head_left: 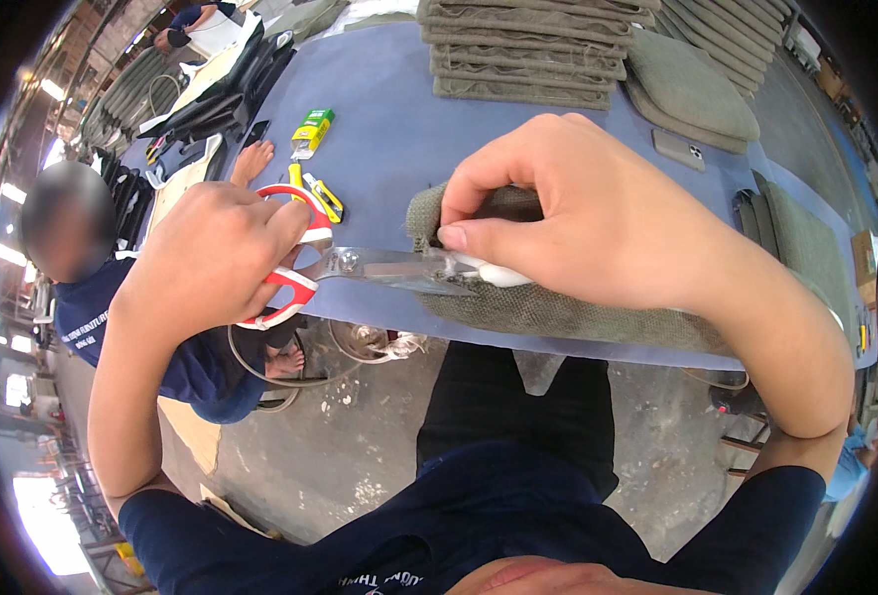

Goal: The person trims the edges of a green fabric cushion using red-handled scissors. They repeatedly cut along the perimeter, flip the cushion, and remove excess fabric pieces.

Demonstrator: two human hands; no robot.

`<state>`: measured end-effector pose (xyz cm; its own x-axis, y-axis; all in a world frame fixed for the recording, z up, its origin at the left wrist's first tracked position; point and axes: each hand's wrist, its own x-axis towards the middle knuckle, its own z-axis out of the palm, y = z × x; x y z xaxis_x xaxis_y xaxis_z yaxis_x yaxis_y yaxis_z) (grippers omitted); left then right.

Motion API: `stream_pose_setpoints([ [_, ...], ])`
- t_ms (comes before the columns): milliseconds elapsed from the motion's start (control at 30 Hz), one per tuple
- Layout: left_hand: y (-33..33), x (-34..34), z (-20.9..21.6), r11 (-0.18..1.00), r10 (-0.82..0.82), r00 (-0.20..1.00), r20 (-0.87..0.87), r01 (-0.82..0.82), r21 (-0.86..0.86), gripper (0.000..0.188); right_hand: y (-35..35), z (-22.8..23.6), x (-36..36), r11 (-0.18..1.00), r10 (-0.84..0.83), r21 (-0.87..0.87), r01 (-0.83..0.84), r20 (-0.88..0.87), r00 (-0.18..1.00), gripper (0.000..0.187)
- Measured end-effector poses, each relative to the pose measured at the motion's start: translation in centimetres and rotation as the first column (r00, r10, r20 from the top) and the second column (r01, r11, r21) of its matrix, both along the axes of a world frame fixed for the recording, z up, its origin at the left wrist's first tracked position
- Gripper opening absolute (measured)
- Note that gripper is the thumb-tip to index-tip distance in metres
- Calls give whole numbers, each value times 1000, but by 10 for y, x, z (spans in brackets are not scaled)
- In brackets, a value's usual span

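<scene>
My left hand [206,253] is closed round the red-and-white handles of a pair of scissors [379,266], fingers through the loops. The metal blades point right, their tips at the corner of a grey-green woven cushion cover [578,315]. My right hand [578,213] pinches the edge of that cover between thumb and fingers, just beyond the blade tips. A small white piece [503,275] sticks out under my right thumb; what it is I cannot make out. The cover lies along the near table edge, partly hidden beneath my right hand and forearm.
The blue-grey table [360,129] bears a yellow utility knife [328,196], a green-and-yellow box [312,131] and a phone [679,149]. Stacked grey-green covers [528,55] rise at the back. At the left sits a co-worker [87,307], one hand on the table.
</scene>
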<state>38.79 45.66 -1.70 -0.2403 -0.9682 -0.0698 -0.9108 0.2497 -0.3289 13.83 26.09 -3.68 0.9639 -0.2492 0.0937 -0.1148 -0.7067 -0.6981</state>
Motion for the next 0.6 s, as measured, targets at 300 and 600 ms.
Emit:
stream_pose_setpoints([
  [300, -12, -11, 0, 999, -46, 998, 51, 47, -14, 40, -3, 3, 3, 993, -42, 108, 45, -29, 999, 23],
  [600, 1, -7, -5, 998, 14, 998, 61, -10, -64, 40, -2, 1, 4, 996, -19, 85, 18, 2, 1000, 23],
])
